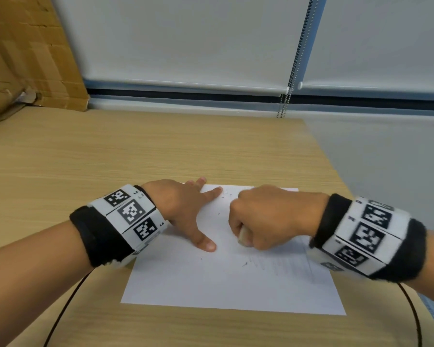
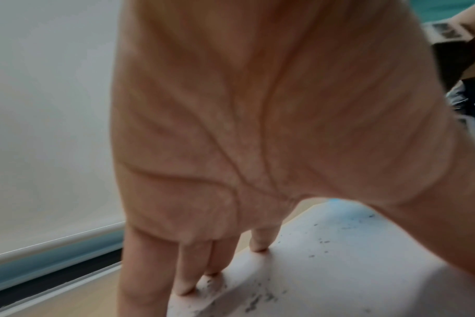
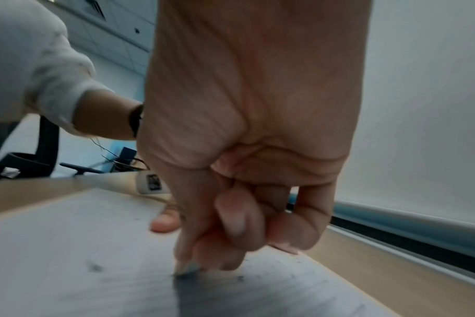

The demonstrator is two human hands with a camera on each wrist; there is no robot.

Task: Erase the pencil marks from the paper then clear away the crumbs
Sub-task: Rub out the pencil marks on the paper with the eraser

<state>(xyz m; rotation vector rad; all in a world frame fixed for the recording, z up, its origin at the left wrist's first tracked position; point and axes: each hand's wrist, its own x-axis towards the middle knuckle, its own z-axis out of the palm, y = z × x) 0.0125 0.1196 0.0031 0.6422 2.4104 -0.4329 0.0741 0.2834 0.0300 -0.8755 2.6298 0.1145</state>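
A white sheet of paper (image 1: pixel 226 279) lies on the light wooden table (image 1: pixel 110 156), near its right edge. The left hand (image 1: pixel 183 209) presses flat with spread fingers on the sheet's far left corner. The right hand (image 1: pixel 268 216), fisted, grips a pale eraser (image 1: pixel 243 236) against the paper. Dark crumbs (image 1: pixel 246 264) dot the sheet.

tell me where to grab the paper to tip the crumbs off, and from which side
Probably the near left corner of the paper, coming in low from the left edge. The sheet lies flat on the table; that corner is bare, away from the left hand pressing the far left and the right hand gripping the eraser.
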